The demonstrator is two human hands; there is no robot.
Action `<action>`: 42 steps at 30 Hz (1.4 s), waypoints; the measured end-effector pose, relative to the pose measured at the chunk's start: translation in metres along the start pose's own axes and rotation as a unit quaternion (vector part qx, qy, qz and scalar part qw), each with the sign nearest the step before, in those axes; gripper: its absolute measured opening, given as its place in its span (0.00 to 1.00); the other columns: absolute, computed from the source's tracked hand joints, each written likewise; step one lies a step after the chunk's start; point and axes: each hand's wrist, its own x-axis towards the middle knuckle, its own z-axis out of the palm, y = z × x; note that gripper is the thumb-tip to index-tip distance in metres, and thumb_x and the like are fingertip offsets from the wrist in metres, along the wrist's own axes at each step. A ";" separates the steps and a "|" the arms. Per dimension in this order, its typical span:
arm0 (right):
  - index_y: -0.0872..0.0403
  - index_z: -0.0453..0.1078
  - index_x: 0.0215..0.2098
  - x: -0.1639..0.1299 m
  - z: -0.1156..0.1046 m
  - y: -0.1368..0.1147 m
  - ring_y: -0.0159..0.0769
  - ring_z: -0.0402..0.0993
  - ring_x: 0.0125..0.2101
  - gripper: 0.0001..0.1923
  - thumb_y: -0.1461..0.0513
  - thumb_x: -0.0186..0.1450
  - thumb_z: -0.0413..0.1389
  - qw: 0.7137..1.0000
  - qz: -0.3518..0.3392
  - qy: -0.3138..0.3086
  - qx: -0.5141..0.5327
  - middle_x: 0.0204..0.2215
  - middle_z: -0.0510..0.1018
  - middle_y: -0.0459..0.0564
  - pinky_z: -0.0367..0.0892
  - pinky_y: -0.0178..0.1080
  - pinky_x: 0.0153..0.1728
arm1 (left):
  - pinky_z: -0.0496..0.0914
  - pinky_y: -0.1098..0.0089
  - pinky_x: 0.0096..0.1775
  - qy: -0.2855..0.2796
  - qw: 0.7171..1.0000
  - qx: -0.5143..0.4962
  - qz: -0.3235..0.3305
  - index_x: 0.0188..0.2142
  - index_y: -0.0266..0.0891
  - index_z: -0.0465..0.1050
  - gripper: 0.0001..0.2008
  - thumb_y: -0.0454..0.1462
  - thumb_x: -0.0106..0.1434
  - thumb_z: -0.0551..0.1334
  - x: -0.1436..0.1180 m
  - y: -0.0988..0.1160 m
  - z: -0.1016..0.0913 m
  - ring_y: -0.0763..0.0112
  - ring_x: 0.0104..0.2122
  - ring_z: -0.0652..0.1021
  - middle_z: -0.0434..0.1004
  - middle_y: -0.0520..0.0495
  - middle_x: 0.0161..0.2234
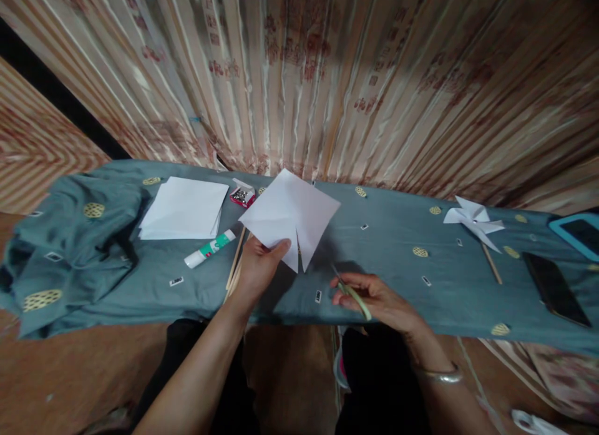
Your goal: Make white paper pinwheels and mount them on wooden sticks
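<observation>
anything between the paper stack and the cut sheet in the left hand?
Head view: a small open box of pins sits between the paper stack and the cut sheet held by the left hand. The glue stick lies just nearer the person.

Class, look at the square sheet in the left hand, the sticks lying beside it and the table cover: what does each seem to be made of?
The white sheet, pinched by the left hand, looks like thin matte paper: it holds creases and a clean cut. The sticks seem to be bare wood or bamboo, pale tan and thin. The teal cover looks like woven cloth, since it wrinkles and bunches at one end.
</observation>
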 end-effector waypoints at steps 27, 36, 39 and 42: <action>0.53 0.75 0.29 0.034 0.005 -0.021 0.34 0.75 0.26 0.16 0.60 0.43 0.71 0.883 -0.197 0.298 0.304 0.25 0.81 0.42 0.72 0.39 0.36 | 0.74 0.63 0.46 -0.141 0.917 -0.289 -0.236 0.37 0.38 0.77 0.18 0.40 0.46 0.74 -0.030 -0.008 0.029 0.65 0.38 0.80 0.81 0.48 0.37; 0.53 0.75 0.35 0.020 0.013 -0.007 0.31 0.71 0.26 0.23 0.44 0.52 0.65 0.956 -0.160 0.192 0.153 0.25 0.79 0.45 0.66 0.34 0.31 | 0.74 0.69 0.48 0.066 0.943 -0.284 -0.159 0.47 0.39 0.74 0.17 0.29 0.57 0.67 -0.013 0.003 0.033 0.68 0.41 0.81 0.81 0.46 0.44; 0.56 0.72 0.41 0.004 0.013 -0.006 0.34 0.72 0.29 0.30 0.39 0.56 0.59 0.986 -0.135 0.070 0.072 0.30 0.80 0.51 0.66 0.37 0.33 | 0.73 0.69 0.51 0.094 0.951 -0.279 -0.094 0.47 0.39 0.75 0.16 0.29 0.59 0.66 -0.003 0.011 0.024 0.68 0.46 0.80 0.81 0.45 0.47; 0.56 0.71 0.42 -0.005 0.017 -0.005 0.34 0.72 0.30 0.31 0.39 0.55 0.59 0.994 -0.107 -0.031 0.011 0.33 0.80 0.52 0.66 0.37 0.34 | 0.73 0.67 0.52 0.106 0.957 -0.261 -0.065 0.47 0.38 0.75 0.15 0.29 0.59 0.65 0.001 0.016 0.018 0.66 0.49 0.79 0.81 0.44 0.47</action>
